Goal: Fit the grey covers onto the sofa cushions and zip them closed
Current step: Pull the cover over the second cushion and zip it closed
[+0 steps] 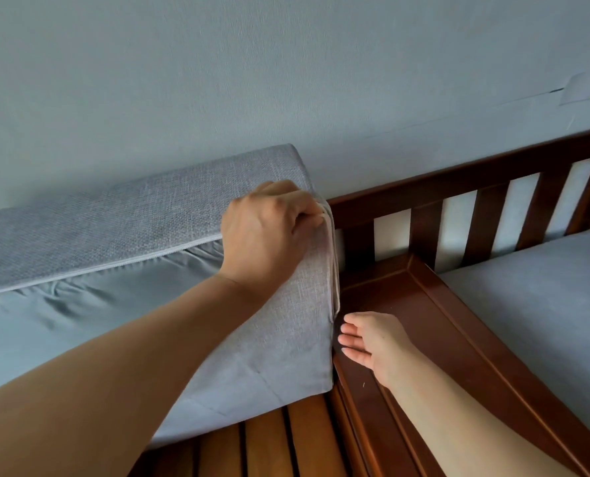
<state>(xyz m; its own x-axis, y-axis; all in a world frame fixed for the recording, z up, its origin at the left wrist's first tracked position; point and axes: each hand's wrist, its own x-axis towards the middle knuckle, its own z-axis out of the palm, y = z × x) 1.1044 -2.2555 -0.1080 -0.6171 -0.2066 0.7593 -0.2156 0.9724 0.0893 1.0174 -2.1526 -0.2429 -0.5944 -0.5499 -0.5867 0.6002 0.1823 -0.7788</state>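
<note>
1. The wall [286, 63] is pale blue and fills the top of the view.
2. The wooden sofa frame [407, 304] is dark brown, with upright bars at the back and bare slats [269, 442] at the bottom.
3. The big sofa cushion [80, 321] stands tipped up on the slats, leaning back toward the wall. Its smooth blue inside shows where the cover is not shut.
4. Another cushion [545, 304] lies flat on the seat to the right, past the wooden divider.
5. The grey cover [131, 215] is pulled over the top and the right end of the big cushion. It looks mostly on, so the step seems to be zipping.
6. The zipper [114, 266] runs along the long edge and turns down the right corner. On the long side it looks open.
7. The left arm reaches across, and the left hand [269, 232] is curled tight, pinching the cover edge at the top right corner. I cannot see the zip pull.
8. The right hand [369, 339] is loose and holds nothing. Its straight fingers sit just beside the cushion's lower right edge.
9. Next, I think the right hand should hold the cover still while the zip is pulled round the corner.
</note>
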